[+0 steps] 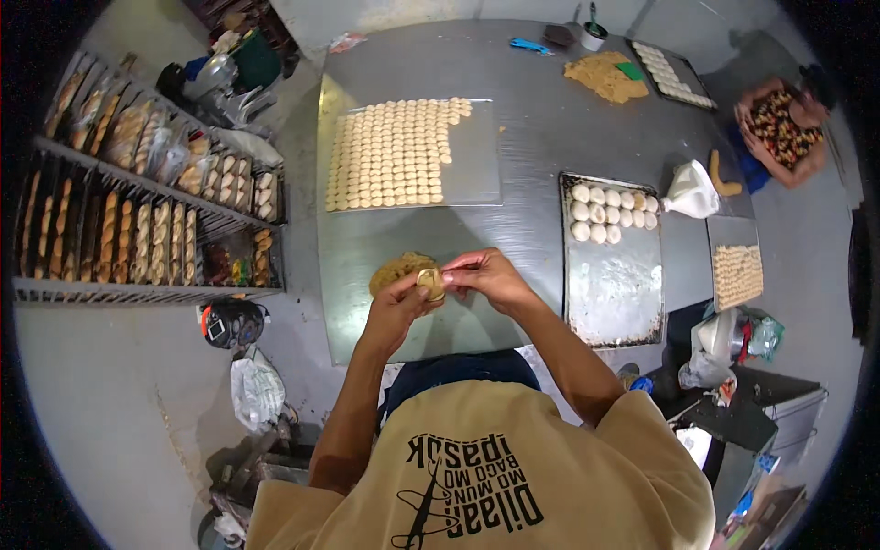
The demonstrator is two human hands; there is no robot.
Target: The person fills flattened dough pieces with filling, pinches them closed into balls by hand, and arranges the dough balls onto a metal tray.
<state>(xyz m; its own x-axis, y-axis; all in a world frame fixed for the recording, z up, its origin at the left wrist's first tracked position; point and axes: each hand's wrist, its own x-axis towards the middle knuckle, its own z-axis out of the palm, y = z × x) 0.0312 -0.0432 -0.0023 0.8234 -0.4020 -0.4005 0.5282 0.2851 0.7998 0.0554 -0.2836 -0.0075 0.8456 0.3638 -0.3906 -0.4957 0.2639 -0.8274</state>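
Observation:
Over the near edge of the steel table (522,247), my left hand (392,312) holds a small flattened piece of dough (429,280) with a yellowish-brown middle between thumb and fingers. The fingers of my right hand (495,282) are pinched at the dough's right edge. Behind my left hand lies a mound of yellowish-brown filling (400,268), partly hidden by the hand. To the right, a worn baking tray (612,298) carries several round pale buns at its far end. Farther off, a sheet (473,183) bears rows of small dough pieces.
A rack (156,293) of filled bread trays stands left. At the table's far right are a brown mass of filling (605,77), another bun tray (687,90), a white bag (692,191) and a board of small pieces (737,275). Another person (786,128) sits beyond the right edge.

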